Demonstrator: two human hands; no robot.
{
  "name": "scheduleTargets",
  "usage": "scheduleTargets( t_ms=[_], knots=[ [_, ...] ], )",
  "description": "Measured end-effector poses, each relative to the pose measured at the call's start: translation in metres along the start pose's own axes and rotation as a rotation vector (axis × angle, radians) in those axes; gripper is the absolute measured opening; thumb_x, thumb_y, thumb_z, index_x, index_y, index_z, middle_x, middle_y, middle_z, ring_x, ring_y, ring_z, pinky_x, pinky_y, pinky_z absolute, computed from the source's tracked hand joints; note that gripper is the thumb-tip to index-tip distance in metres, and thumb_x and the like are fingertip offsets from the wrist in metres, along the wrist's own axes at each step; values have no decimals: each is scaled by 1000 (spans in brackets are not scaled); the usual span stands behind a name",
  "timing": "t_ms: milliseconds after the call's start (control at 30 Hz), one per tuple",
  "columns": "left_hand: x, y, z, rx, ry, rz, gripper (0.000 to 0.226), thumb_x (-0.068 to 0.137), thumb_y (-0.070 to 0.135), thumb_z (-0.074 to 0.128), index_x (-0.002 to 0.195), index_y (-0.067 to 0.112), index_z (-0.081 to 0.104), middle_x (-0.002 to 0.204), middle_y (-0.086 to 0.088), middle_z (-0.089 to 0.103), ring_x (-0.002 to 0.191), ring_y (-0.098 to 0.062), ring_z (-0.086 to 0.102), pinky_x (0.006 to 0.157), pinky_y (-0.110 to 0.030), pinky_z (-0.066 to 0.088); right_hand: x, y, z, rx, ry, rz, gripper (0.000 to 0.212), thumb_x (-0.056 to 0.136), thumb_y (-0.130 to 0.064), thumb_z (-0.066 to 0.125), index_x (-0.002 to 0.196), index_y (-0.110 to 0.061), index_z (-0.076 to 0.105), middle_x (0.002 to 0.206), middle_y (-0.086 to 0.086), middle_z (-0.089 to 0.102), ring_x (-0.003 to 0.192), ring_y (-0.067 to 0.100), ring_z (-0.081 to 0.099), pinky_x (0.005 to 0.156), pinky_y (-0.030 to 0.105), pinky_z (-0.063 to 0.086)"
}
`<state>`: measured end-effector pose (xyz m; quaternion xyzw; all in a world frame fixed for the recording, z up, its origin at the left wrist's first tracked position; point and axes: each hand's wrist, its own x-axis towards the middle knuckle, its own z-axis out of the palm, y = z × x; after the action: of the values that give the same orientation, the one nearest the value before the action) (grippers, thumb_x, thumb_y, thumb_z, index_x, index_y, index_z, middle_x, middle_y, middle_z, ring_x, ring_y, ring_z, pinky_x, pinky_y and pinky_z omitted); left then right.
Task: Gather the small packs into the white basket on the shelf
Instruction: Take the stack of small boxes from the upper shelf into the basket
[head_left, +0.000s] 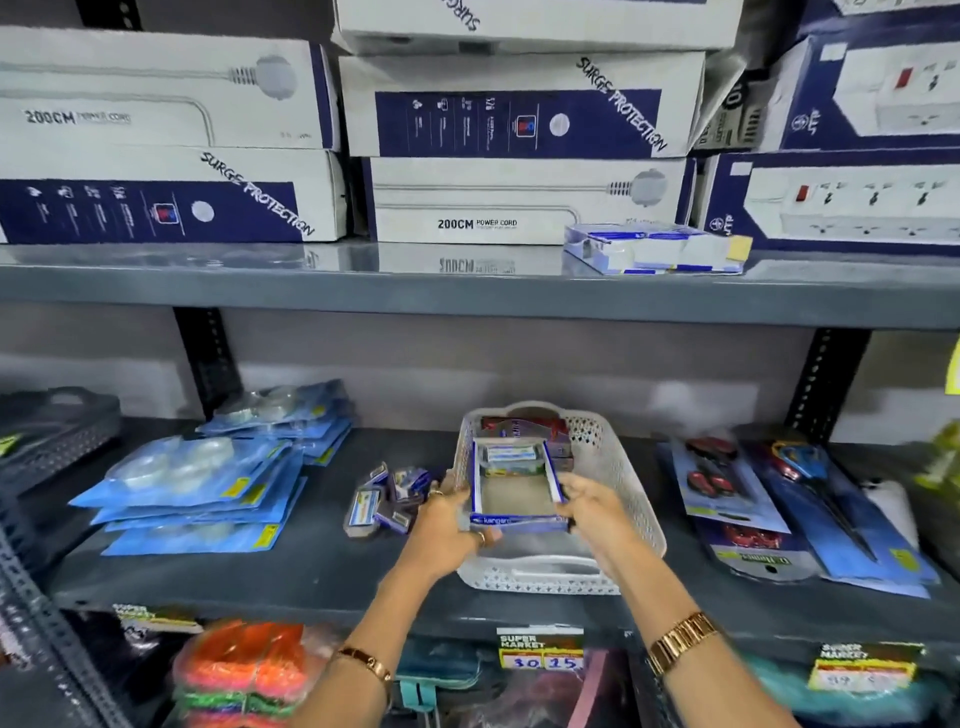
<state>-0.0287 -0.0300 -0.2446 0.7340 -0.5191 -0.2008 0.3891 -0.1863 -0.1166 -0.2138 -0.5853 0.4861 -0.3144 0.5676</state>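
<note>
A: Starting at nine o'clock, what is lying on the shelf (311, 566)?

B: Blue blister packs (197, 493) are sitting in a fanned stack. Toward the middle, a heap of small packs (387, 501) is lying loose, just beside the left hand (447, 525).

A: What are the hands doing?

B: Both are grasping an open blue carton (514, 488). The left hand is curling round its near-left corner, the right hand (592, 514) is gripping the right side. The carton is hanging over the white basket (623, 478), and a small pack (511, 454) is sitting at its twelve o'clock end.

A: Anything else in the basket?

B: Red packs (524, 426) are lying at its far end.

A: And at three o'clock?

B: Carded scissors (810, 493) are lying flat. Up at twelve, white and navy boxes (519, 202) are stacked on the upper shelf.
</note>
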Motion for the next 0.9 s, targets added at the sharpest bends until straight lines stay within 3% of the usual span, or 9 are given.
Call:
scheduleTargets(
  t_ms=[133,267,367,533,600,667,733,800,900],
  knots=[
    [22,-9,5,160,-44,-43,61,67,32,83,123,22,62,151,-10,38,139,-28,33,109,-32,31,25,13,4,-62,-10,71,43,86,18,48,127,8,50,134,23,54,123,37,52,100,43,44],
    [42,-21,10,304,-106,-74,62,64,40,83,119,20,65,157,-13,21,146,-32,13,118,-43,21,46,30,6,-72,-62,139,38,85,20,48,122,12,52,119,23,59,105,30,57,74,33,48],
    [47,-25,15,392,-193,-139,56,66,41,82,109,9,67,160,-14,5,147,-33,2,118,-46,20,55,39,8,-145,-112,167,35,82,22,51,115,11,56,99,16,62,89,24,56,68,28,50],
    [49,-22,18,503,-235,-206,46,80,14,67,122,0,55,160,-11,-14,147,-33,-7,120,-46,18,57,40,11,-280,-158,232,35,77,26,49,66,-7,56,66,6,55,59,14,53,47,17,47],
    [48,-18,17,531,-246,-229,42,83,9,61,123,0,54,159,-10,-17,147,-34,-9,120,-47,15,55,40,11,-333,-177,234,37,78,25,51,62,-8,54,72,10,58,66,22,58,56,22,51],
    [46,-15,17,557,-258,-229,42,83,10,60,124,1,52,159,-11,-17,147,-34,-10,120,-49,13,55,39,11,-380,-166,215,29,81,21,50,70,-5,57,82,13,59,78,24,59,64,23,51],
    [45,-13,16,583,-273,-230,48,84,18,63,127,2,50,159,-16,-11,147,-35,-7,119,-50,11,50,35,9,-455,-118,149,25,83,15,48,100,2,62,98,16,61,91,24,61,68,21,51],
    [41,-9,14,556,-257,-237,48,83,26,65,124,4,53,157,-22,11,145,-38,9,119,-50,19,45,29,7,-581,-47,43,47,85,11,47,130,-2,50,129,16,57,119,27,55,90,22,45],
    [30,1,12,443,-120,-152,40,81,23,67,118,10,60,142,-17,44,133,-37,37,109,-50,35,30,16,4,-657,75,-147,54,84,7,48,136,-7,46,138,13,54,126,28,52,101,28,41]
  ],
)
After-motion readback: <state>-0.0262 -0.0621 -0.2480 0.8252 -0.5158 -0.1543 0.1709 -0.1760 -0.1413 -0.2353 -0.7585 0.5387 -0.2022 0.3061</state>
